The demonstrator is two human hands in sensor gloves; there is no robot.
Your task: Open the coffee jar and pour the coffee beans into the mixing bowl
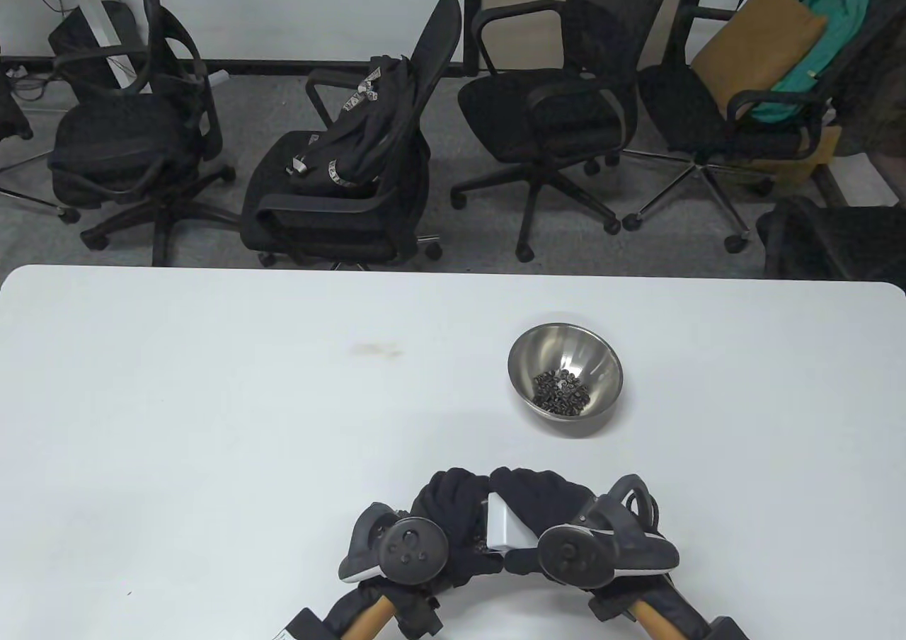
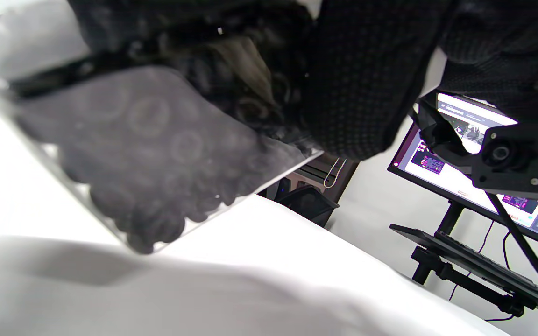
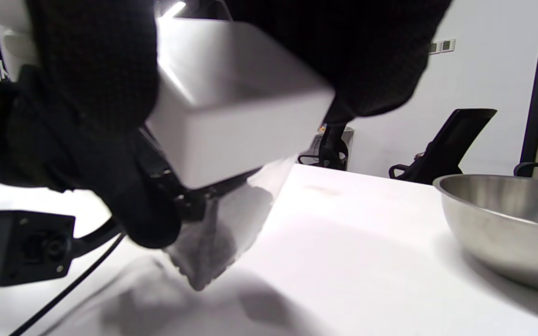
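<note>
- The clear plastic, square-sided coffee jar (image 2: 157, 158) is lifted off the white table (image 1: 212, 399), tilted, near the table's front edge and between the two hands; dark coffee beans (image 2: 157, 219) pile in its lowest corner, which fits a jar held tilted rather than standing.
- The left hand (image 1: 453, 520), in a black sensor glove, wraps around the jar's clear body; this looks like the steadying grip, holding the body fixed while the other hand works the top.
- The right hand (image 1: 545, 505), also in a black glove, grips the white, boxy plastic lid (image 3: 231, 121) from above, with its fingers (image 3: 91, 93) curled over the sides. The lid sits on the jar's mouth, so I judge this a lid-handling step; whether it is seated fully or partly loose cannot be told.
- The round stainless-steel mixing bowl (image 1: 594, 357) stands on the table beyond the hands and slightly towards the right-hand side, apart from the jar. It already holds a small heap of dark beans (image 1: 561, 392) on its floor.
- Its placement seems practical: it is near enough for a pour, yet out of the way of the two-handed grip.
- The beans left in the jar suggest more could be poured.
</note>
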